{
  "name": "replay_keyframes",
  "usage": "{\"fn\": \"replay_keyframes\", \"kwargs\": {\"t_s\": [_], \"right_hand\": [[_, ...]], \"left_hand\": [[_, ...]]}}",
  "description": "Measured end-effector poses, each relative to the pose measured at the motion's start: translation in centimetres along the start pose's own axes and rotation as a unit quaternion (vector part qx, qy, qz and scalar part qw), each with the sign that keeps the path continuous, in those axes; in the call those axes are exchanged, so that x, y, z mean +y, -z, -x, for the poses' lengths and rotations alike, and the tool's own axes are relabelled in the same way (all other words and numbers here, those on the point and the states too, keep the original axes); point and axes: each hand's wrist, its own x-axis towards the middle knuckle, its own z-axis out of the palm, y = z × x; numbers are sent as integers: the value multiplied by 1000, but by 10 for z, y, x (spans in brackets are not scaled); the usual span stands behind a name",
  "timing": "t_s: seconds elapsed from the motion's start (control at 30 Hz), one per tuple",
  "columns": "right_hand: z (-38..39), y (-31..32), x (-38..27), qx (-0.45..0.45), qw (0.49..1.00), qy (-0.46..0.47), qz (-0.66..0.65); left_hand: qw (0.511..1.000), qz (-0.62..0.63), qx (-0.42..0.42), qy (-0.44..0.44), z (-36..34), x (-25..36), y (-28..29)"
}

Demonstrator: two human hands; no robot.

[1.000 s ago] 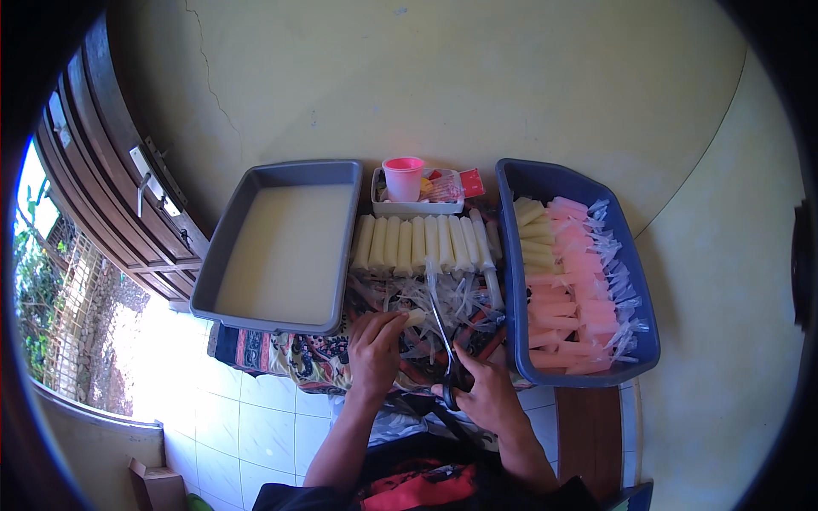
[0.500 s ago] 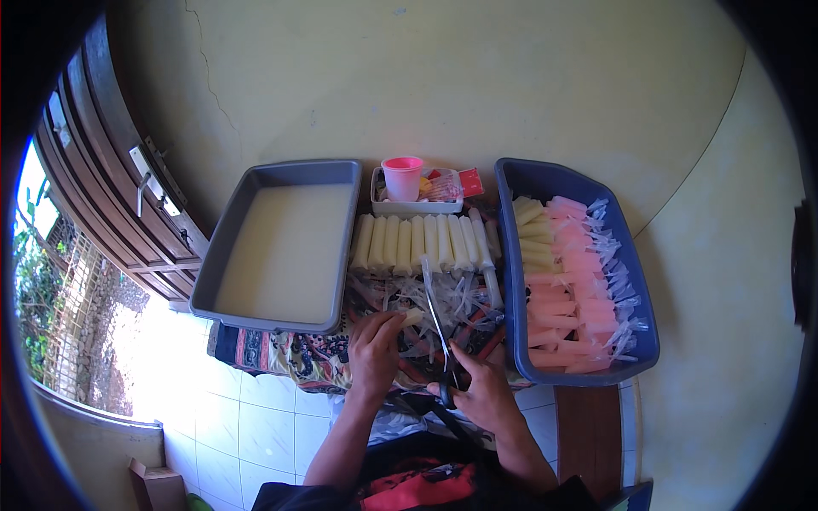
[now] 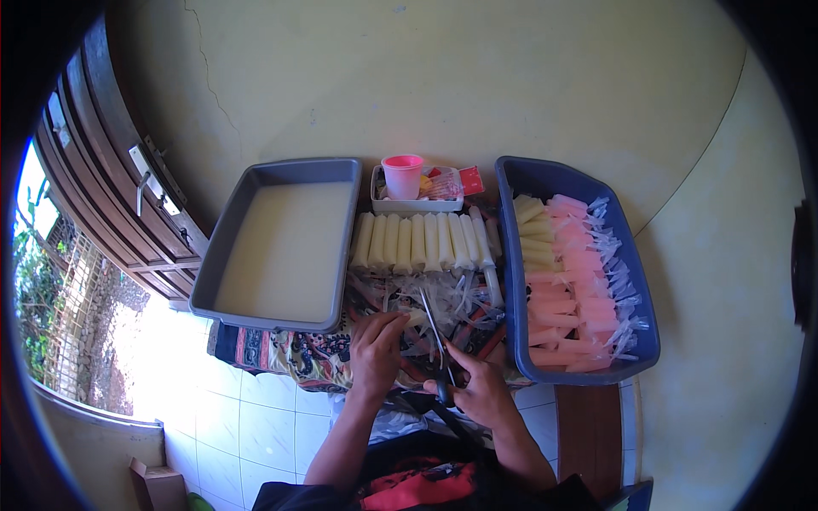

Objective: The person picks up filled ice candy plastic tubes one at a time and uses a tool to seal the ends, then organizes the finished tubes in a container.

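My left hand (image 3: 375,353) is closed on a pale filled plastic tube (image 3: 416,318), most of it hidden by my fingers. In my right hand (image 3: 484,392) is a pair of scissors (image 3: 431,317) with black handles, its long blades pointing away beside the tube's right end. I cannot tell whether the blades touch the tube. Beyond my hands lies a row of several similar pale tubes (image 3: 417,243), side by side. Their clear, crumpled plastic ends (image 3: 452,294) spread toward me over the patterned cloth (image 3: 319,358).
A grey tub (image 3: 273,325) of milky liquid stands left. At right, a blue tub (image 3: 641,272) holds pink tubes (image 3: 579,264) and pale tubes (image 3: 534,243). Behind the row sits a small white tray (image 3: 417,207) with a pink cup (image 3: 402,180). A wooden door (image 3: 128,170) stands far left.
The scissors' tips have come nearer to me, away from the row of tubes. My left hand stays almost in place on its tube.
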Motion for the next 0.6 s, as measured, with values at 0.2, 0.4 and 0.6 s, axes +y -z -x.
{"fn": "replay_keyframes", "kwargs": {"t_s": [0.2,0.4,0.6], "right_hand": [[0,-4,7,24,999,2,-24],[-2,-10,19,55,998,11,-26],[-10,-4,-3,91,978,51,180]], "left_hand": [[1000,3,-4,-1,1,-1,1],[1000,19,4,20,2,-3,0],[998,33,14,43,2,-5,2]]}}
